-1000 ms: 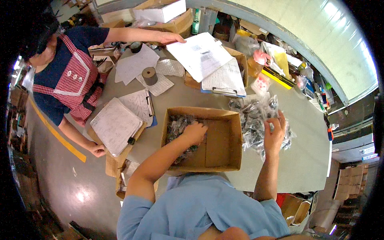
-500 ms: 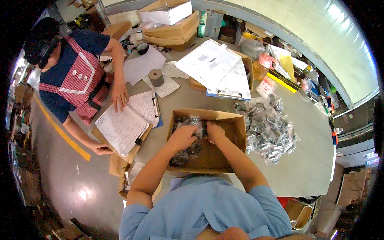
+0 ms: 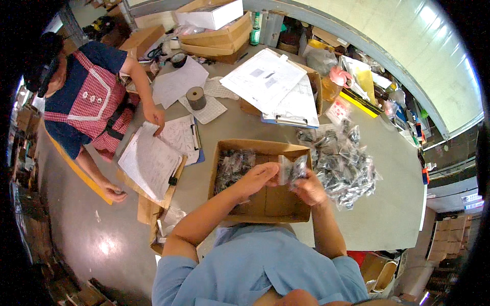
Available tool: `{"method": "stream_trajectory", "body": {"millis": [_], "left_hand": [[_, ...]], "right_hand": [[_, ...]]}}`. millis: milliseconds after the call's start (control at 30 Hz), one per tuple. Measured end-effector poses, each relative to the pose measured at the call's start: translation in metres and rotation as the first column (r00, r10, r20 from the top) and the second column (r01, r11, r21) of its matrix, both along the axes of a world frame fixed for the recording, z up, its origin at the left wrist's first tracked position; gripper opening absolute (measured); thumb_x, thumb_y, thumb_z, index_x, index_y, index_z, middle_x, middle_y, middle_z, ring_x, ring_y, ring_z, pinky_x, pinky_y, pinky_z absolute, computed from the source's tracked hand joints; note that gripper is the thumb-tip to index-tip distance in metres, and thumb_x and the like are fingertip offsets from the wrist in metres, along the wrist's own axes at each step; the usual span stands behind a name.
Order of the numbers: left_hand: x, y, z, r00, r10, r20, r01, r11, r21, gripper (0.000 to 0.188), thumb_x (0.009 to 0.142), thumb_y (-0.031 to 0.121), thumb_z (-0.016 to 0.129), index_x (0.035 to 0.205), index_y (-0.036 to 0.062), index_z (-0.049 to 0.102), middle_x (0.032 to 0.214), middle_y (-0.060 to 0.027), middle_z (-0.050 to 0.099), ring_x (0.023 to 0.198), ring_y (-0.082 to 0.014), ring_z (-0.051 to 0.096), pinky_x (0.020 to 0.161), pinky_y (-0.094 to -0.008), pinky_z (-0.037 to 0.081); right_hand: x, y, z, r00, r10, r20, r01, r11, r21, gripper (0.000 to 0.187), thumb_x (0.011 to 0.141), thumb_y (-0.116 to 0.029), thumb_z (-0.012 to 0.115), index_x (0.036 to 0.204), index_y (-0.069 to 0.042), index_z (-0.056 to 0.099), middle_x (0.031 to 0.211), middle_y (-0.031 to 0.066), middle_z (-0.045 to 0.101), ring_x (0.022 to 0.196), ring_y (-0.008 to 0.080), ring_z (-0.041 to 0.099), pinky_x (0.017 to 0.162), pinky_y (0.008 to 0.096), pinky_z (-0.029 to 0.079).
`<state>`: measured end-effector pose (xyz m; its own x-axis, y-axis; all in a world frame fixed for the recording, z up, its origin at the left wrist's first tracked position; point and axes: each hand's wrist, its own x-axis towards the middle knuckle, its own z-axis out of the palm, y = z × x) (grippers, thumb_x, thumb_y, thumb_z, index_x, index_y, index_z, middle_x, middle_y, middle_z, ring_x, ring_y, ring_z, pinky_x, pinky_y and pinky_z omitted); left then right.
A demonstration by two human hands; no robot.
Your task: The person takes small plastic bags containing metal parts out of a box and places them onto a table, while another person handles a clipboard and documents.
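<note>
Above the right half of an open cardboard box, my two hands come close together. Small clear plastic bags with dark parts stick up from my right hand, whose fingers are closed on them. My left hand pinches the edge of another clear bag beside them. More bagged dark parts lie in the left side of the box. A larger heap of the same bags lies on the table right of the box. What the dark parts are is too small to tell.
Behind the box, papers on a clipboard rest over another carton. A brown roll stands on paper sheets. At the left, a co-worker in a checkered apron lifts a page of a clipped paper stack. A green bottle stands at the back.
My hands have risen from the bags inside the box and moved right, now holding bags between them. The co-worker's hand has lifted a page, and their other hand has left the stack's edge.
</note>
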<state>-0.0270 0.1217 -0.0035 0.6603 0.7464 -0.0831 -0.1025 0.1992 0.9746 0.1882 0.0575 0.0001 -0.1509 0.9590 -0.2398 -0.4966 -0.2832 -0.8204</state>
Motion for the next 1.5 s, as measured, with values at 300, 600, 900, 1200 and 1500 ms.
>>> {"method": "stream_trajectory", "body": {"millis": [300, 600, 900, 1200, 1500], "left_hand": [[-0.018, 0.045, -0.058, 0.283, 0.475, -0.833, 0.459, 0.696, 0.552, 0.058, 0.075, 0.024, 0.072, 0.123, 0.0051, 0.045, 0.112, -0.0193, 0.055, 0.107, -0.0350, 0.053, 0.083, -0.0411, 0.050], [-0.019, 0.047, -0.048, 0.389, 0.251, -0.886, 0.492, 0.757, 0.430, 0.032, 0.073, 0.030, 0.070, 0.089, 0.0030, 0.065, 0.087, -0.0172, 0.066, 0.081, -0.0354, 0.063, 0.073, -0.0432, 0.052], [-0.035, 0.015, 0.021, 0.959, 0.007, -0.285, 0.053, 0.978, 0.204, 0.023, 0.082, 0.024, 0.065, 0.094, 0.0040, 0.062, 0.082, -0.0049, 0.062, 0.077, -0.0110, 0.056, 0.069, -0.0280, 0.046], [-0.021, 0.034, 0.041, 0.841, 0.474, -0.260, -0.196, 0.714, 0.672, 0.035, 0.090, 0.028, 0.053, 0.110, -0.0005, 0.057, 0.110, -0.0185, 0.056, 0.096, -0.0319, 0.057, 0.085, -0.0381, 0.045], [-0.014, 0.016, -0.045, 0.341, 0.210, -0.916, 0.755, 0.520, 0.400, 0.035, 0.079, 0.030, 0.063, 0.108, 0.0107, 0.060, 0.101, -0.0150, 0.062, 0.101, -0.0323, 0.057, 0.089, -0.0476, 0.042]], "right_hand": [[0.069, 0.006, 0.029, 0.701, -0.523, 0.486, 0.518, 0.841, 0.157, 0.054, 0.084, -0.005, 0.058, 0.134, -0.004, 0.036, 0.116, 0.0086, 0.052, 0.103, 0.0196, 0.052, 0.090, 0.0347, 0.044], [-0.019, 0.035, -0.013, 0.576, -0.012, 0.817, -0.230, 0.957, 0.175, 0.040, 0.082, -0.014, 0.065, 0.118, -0.003, 0.053, 0.104, 0.0105, 0.061, 0.089, 0.0183, 0.058, 0.079, 0.0293, 0.048], [-0.067, 0.027, -0.005, 0.809, 0.479, -0.340, -0.520, 0.853, -0.036, 0.076, 0.080, -0.026, 0.069, 0.142, -0.019, 0.025, 0.128, 0.0109, 0.049, 0.109, 0.0271, 0.055, 0.084, 0.0385, 0.050], [-0.028, 0.016, -0.019, 0.944, -0.032, -0.329, 0.049, 0.998, 0.045, 0.033, 0.087, -0.018, 0.062, 0.117, -0.015, 0.050, 0.104, 0.0040, 0.060, 0.090, 0.0200, 0.062, 0.072, 0.0340, 0.055], [0.078, 0.015, 0.015, 0.736, -0.521, -0.431, 0.604, 0.794, 0.072, 0.067, 0.083, -0.019, 0.058, 0.141, -0.021, 0.025, 0.139, 0.0186, 0.032, 0.126, 0.0439, 0.033, 0.100, 0.0562, 0.034]]}}
